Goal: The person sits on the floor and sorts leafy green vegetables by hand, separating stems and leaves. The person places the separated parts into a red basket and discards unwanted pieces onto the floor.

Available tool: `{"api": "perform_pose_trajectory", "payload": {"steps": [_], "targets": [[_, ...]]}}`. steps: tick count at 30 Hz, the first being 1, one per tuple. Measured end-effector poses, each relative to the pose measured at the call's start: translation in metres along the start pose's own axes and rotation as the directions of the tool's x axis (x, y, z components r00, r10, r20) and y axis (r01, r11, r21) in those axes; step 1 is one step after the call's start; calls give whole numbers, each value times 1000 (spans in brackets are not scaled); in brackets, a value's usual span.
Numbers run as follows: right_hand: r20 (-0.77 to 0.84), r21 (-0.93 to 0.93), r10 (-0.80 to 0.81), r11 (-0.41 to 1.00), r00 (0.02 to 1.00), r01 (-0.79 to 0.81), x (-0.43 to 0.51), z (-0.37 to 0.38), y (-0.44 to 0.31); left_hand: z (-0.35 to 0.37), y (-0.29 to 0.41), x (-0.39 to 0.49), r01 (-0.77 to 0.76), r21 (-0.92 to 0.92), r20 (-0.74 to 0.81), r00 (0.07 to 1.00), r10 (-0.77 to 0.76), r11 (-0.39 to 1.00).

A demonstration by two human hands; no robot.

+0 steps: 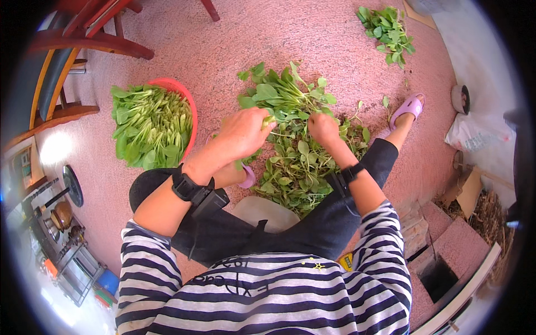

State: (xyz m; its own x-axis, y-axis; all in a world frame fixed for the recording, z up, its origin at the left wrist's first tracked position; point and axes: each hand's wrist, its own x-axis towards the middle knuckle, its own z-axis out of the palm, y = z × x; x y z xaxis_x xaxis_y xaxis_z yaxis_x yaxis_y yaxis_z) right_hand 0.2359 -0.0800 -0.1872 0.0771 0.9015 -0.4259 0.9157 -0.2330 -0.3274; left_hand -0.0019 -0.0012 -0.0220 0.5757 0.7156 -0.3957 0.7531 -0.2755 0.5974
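Observation:
My left hand [247, 130] is closed around the pale stem end of a leafy green plant [268, 122], just right of the red basket. My right hand [323, 127] is curled over the near edge of a bunch of leafy greens [272, 92]; whether it holds anything is hidden. Below both hands a heap of loose, partly wilted leaves [301, 167] lies on the floor between my feet. To the left, a red plastic basket [190, 113] is piled with greens [153, 125], their pale stem ends facing up and inwards.
Another small bunch of greens [389, 35] lies at the upper right. Red wooden furniture [96, 42] stands at the upper left. A white plastic bag [469, 132] and a round container [460, 99] are by the right wall. Dry twigs [492, 222] lie lower right.

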Motion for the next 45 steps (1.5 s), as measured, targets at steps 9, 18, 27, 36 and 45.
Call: {"api": "perform_pose_trajectory", "payload": {"steps": [9,18,27,36,45], "targets": [[-89,-228,-9,974,996,-11,78,43,0,-3,-5,9,146,-108,69,988,-139,983],[-262,219,-21,972,965,81,20,-10,-10,-4,-9,11,159,-29,-9,987,-159,987],[-253,333,-273,876,928,348,-70,-43,-74,48,-2,-3,-509,181,-131,835,534,841],[-1,899,97,436,995,-41,-68,-46,-59,48,7,-4,-220,-175,120,963,242,960],[-86,10,63,998,994,-62,50,-2,3,39,-1,-1,-93,-116,100,990,105,989]]}}
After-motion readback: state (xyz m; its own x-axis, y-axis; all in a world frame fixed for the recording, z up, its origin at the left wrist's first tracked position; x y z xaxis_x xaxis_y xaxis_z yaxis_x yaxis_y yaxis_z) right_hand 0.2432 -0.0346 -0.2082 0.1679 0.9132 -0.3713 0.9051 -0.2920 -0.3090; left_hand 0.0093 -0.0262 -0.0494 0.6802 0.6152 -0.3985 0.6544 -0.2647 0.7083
